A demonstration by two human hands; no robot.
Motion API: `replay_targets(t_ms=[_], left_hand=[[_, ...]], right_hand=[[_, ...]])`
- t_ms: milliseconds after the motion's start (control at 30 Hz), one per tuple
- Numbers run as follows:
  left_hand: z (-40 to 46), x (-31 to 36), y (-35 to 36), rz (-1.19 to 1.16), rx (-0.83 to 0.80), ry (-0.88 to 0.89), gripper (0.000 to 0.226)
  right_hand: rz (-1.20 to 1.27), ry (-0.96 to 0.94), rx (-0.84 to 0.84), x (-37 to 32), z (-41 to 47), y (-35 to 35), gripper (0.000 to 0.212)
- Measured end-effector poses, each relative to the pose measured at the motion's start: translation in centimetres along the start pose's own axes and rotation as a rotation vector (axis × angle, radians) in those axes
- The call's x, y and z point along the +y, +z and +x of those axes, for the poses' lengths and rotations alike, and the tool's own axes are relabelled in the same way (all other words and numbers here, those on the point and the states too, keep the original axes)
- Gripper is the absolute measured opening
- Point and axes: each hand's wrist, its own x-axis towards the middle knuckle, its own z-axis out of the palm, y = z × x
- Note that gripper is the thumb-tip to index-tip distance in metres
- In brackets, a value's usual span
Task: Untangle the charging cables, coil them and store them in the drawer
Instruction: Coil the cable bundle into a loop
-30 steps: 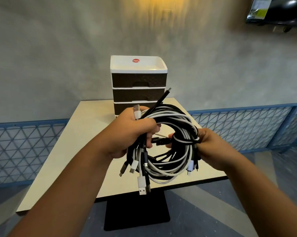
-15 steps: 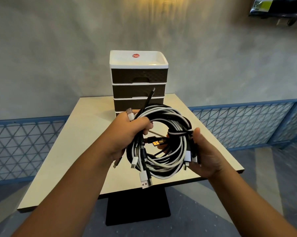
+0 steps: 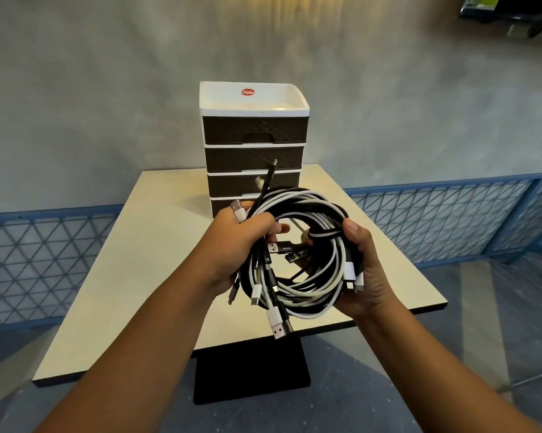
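A tangled bundle of black and white charging cables (image 3: 307,295) hangs in a rough ring above the table. My left hand (image 3: 232,245) grips the bundle's left side, fingers curled round several strands. My right hand (image 3: 368,273) cups the right side, thumb over the top, with white plugs lying against the palm. USB plugs dangle below the ring and one black plug end sticks up. Behind the cables stands a small drawer unit (image 3: 254,129) with a white top and dark brown drawers, all closed.
The beige square table (image 3: 157,270) stands on a black pedestal base (image 3: 251,376). A blue lattice railing (image 3: 450,220) runs along the grey wall behind. A dark screen hangs at the top right corner.
The view has tilted down a little and come nearer the table. My right hand has shifted from pinching the ring's right edge to cupping it from below. My left hand keeps its grip.
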Motion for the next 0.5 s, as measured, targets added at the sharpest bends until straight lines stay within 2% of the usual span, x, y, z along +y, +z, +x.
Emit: replay_targets(t_ms=[133, 267, 367, 500], left_hand=[[-0.1, 0.0, -0.6, 0.003, 0.019, -0.021, 0.031], [0.0, -0.3, -1.7, -0.036, 0.003, -0.026, 0.012], [0.0, -0.1, -2.2, -0.059, 0.012, -0.044, 0.009], [0.1, 0.0, -2.7, -0.109, 0.053, -0.051, 0.025]], right_hand=[[-0.027, 0.008, -0.027, 0.6, 0.6, 0.1, 0.042], [-0.002, 0.048, 0.035, 1.5, 1.0, -0.2, 0.050], [0.016, 0.106, 0.015, 1.9, 1.4, -0.1, 0.056], [0.094, 0.183, -0.083, 2.7, 2.1, 0.7, 0.055]])
